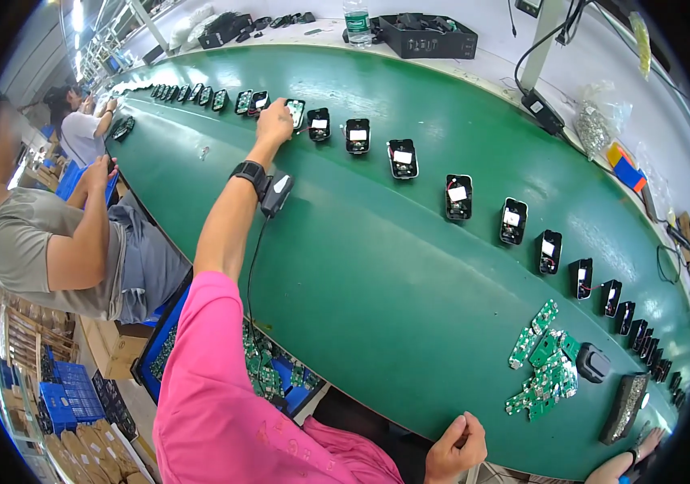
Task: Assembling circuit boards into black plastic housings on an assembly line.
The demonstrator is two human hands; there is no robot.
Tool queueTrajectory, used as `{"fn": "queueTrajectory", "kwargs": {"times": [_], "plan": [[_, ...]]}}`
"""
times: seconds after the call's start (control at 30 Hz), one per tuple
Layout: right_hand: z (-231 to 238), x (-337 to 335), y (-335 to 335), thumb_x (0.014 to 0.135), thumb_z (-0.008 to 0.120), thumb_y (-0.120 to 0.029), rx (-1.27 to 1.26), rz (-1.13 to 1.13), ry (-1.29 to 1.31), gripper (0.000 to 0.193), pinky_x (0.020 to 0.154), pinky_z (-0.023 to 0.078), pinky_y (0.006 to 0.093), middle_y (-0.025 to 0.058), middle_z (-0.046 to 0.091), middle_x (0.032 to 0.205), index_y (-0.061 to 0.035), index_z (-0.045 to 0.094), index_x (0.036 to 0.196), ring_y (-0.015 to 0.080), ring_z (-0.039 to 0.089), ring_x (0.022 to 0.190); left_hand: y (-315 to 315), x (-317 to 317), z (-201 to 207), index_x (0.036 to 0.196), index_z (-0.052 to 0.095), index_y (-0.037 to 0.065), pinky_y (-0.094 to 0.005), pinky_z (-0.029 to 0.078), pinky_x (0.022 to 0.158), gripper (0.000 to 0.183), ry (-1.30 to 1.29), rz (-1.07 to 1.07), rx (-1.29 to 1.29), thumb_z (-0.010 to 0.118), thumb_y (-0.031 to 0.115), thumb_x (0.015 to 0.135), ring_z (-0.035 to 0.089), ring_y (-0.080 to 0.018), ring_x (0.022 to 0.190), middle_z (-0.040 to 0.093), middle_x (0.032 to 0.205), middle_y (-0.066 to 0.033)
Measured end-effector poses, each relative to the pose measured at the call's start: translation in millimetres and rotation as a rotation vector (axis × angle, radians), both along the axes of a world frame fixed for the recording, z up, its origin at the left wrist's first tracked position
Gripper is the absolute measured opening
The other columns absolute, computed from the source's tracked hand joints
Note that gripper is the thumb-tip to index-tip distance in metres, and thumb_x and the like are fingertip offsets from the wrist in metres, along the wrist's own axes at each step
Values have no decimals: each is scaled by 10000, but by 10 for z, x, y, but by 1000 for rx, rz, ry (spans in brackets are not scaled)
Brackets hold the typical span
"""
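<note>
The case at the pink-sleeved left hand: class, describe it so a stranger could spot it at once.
Across the green table runs a row of small black cases. Follow the pink sleeve to the left hand; the case shows at that hand's right edge. Its inside looks green, unlike its white-patched right neighbour.

the person's left arm [224, 230] stretches far forward, elbow nearly straight, its left hand [275, 121] bent downward with fingertips partly hidden. the right hand [454, 452] rests low, near the body, fingers loosely curled inward.
</note>
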State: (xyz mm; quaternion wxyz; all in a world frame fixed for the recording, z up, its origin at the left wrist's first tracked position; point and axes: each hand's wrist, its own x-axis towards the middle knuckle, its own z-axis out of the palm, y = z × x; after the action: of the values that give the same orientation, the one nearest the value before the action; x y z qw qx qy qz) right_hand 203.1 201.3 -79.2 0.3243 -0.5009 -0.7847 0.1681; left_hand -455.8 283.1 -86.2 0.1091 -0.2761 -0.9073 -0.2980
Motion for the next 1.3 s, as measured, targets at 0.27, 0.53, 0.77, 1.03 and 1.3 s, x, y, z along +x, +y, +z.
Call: {"fn": "queueTrajectory", "kwargs": {"times": [0.27,0.53,0.77,1.03,1.3], "plan": [[-213,160,26,903,643,-35,59,45,121,76,480,418,334,127,624,684,31,677,919,232,556,514,225,1242,492,1410,497,23,-457,424,1084,706,299,-634,-86,691,421,859,550,-405,1262,556,1384,-257],[75,208,170,863,703,-48,-117,142,286,74,520,466,349,105,637,695,-19,683,927,257,605,559,160,1643,538,1277,614,-19,-406,475,1007,663,219,-686,-201,838,263,720,647,-345,1133,678,1218,-208],[278,179,770,912,705,-172,114,11,-101,256,533,491,375,128,657,743,25,678,1075,279,637,595,-644,3946,661,1326,569,29,-405,544,907,759,-37,-1097,-153,865,295,679,666,-358,1075,642,1257,-186],[269,73,509,925,680,-286,-8,61,-453,390,549,519,429,152,670,720,23,651,1161,342,676,639,-1092,4583,391,1467,449,96,-365,582,700,943,-129,-1063,-81,883,351,669,686,-263,825,475,1463,-125],[294,159,831,848,768,-204,-102,116,-277,371,588,481,411,129,626,702,8,619,1114,306,616,620,-1383,4706,193,1411,522,60,-244,481,643,850,-425,-788,194,900,187,661,570,-109,677,485,1434,-94]]}}
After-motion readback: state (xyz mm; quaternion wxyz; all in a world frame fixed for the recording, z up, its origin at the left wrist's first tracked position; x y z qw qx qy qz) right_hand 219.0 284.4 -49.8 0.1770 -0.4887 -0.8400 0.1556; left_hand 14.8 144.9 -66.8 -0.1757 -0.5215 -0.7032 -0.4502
